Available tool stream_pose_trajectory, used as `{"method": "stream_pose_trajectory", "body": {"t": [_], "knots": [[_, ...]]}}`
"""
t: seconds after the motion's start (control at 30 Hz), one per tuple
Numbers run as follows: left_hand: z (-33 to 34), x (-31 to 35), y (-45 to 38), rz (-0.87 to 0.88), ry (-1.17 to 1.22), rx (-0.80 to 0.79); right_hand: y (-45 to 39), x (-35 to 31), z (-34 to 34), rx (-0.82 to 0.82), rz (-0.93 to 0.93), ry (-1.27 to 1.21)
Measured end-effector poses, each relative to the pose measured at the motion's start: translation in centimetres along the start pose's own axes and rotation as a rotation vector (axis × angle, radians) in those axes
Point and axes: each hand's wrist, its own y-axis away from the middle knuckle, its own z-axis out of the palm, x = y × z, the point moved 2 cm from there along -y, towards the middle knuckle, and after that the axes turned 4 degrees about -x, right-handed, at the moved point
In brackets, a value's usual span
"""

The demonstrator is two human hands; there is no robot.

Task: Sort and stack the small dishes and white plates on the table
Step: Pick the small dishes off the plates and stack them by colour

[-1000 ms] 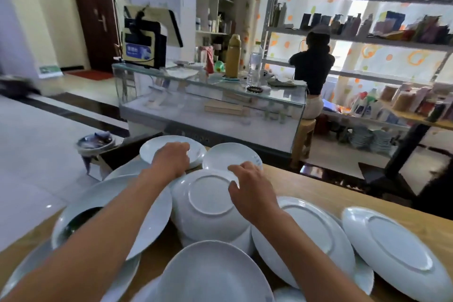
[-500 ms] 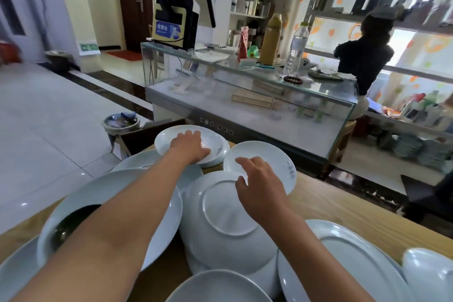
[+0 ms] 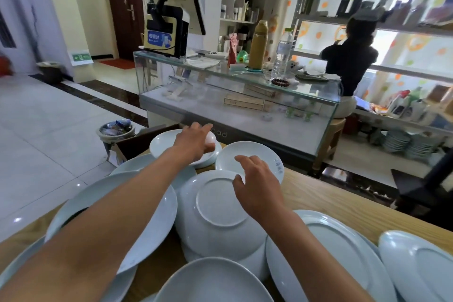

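Note:
White dishes crowd the wooden table (image 3: 338, 201). My left hand (image 3: 196, 141) reaches to the far edge and lies on a small white dish (image 3: 163, 143), with a small white object under its fingers. My right hand (image 3: 257, 179) hovers with fingers apart over the rim of an upside-down white bowl (image 3: 220, 216), partly over a small white plate (image 3: 247, 154) beyond it. A large plate (image 3: 137, 208) lies under my left forearm. Large oval plates (image 3: 326, 247) lie at the right.
A glass display counter (image 3: 240, 95) stands just beyond the table, with a bottle, flask and screen on top. A bin (image 3: 117, 130) and a cardboard box sit on the floor at the left. A person sits on a stool at the back right, by shelves.
The view has tilted up and left. My left hand has reached further across the far small dish. My right hand has slid a little toward the small plate behind the bowl.

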Motion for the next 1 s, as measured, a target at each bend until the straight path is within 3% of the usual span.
{"method": "stream_pose_trajectory", "body": {"t": [0.13, 0.33, 0.47, 0.67, 0.83, 1.0], "knots": [[-2.4, 3.9, 3.7, 0.090, 0.152, 0.037, 2.5, -0.1, -2.5, 0.051, 0.063, -0.086], [-3.2, 12.2, 13.0, 0.204, 0.694, 0.063, 10.0, 1.3, -6.4, 0.036, 0.166, -0.159], [-3.1, 18.6, 17.6, 0.179, 1.025, -0.183, 15.9, 2.7, -9.6, 0.045, 0.218, -0.173], [-3.9, 27.9, 23.0, 0.174, 1.256, -0.429, 23.9, 4.2, -13.8, 0.188, 0.259, -0.261], [-4.1, 35.2, 27.8, 0.259, 1.351, -0.663, 31.4, 6.8, -17.2, 0.361, 0.290, -0.325], [-4.4, 41.7, 31.8, 0.406, 1.356, -0.731, 37.6, 9.1, -21.0, 0.540, 0.326, -0.290]]}}
